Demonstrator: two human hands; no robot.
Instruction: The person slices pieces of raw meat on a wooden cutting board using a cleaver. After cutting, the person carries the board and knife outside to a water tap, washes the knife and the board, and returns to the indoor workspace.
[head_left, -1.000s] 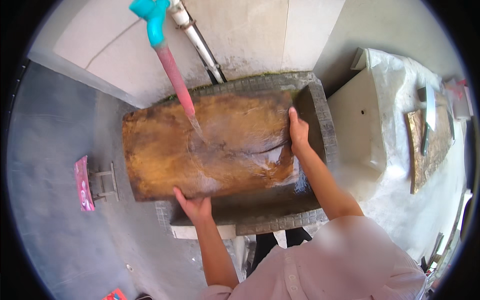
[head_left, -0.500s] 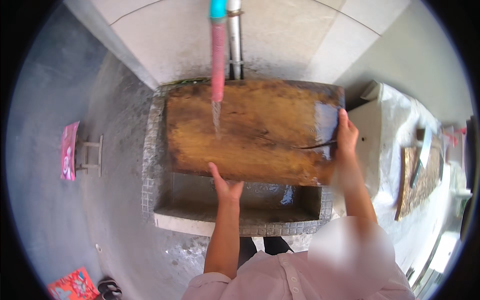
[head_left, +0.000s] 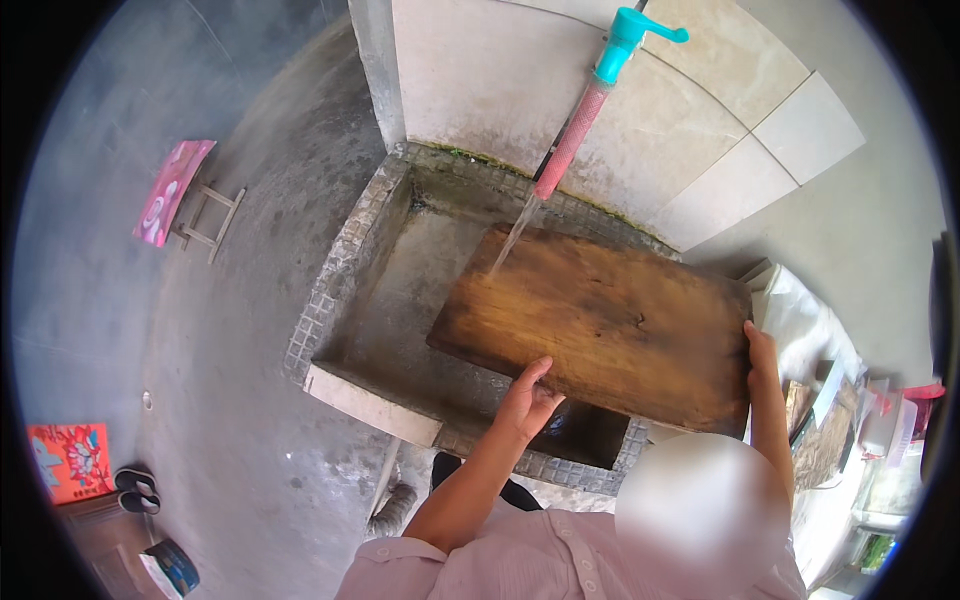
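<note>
A large, dark-stained wooden board [head_left: 610, 320], wet on top, lies level over the right part of a tiled concrete sink [head_left: 365, 290]. My left hand [head_left: 530, 398] grips its near edge, thumb on top and fingers hidden beneath. At the board's right end, my right hand [head_left: 762, 355] is closed on the edge. From a red hose [head_left: 573, 140] below a turquoise tap [head_left: 628, 40], a stream of water falls onto the board's far left corner.
To the right, a white-covered surface [head_left: 812, 310] carries a cleaver [head_left: 826, 392] and another chopping board [head_left: 825, 445]. A small pink-topped stool [head_left: 175, 190] stands on the floor at left. Dark shoes [head_left: 137, 490] sit by a red mat [head_left: 75, 462] at the lower left.
The view has turned. The board has shifted right relative to the sink, uncovering the basin's left side, and the water now lands near its far left corner. Both hands keep hold.
</note>
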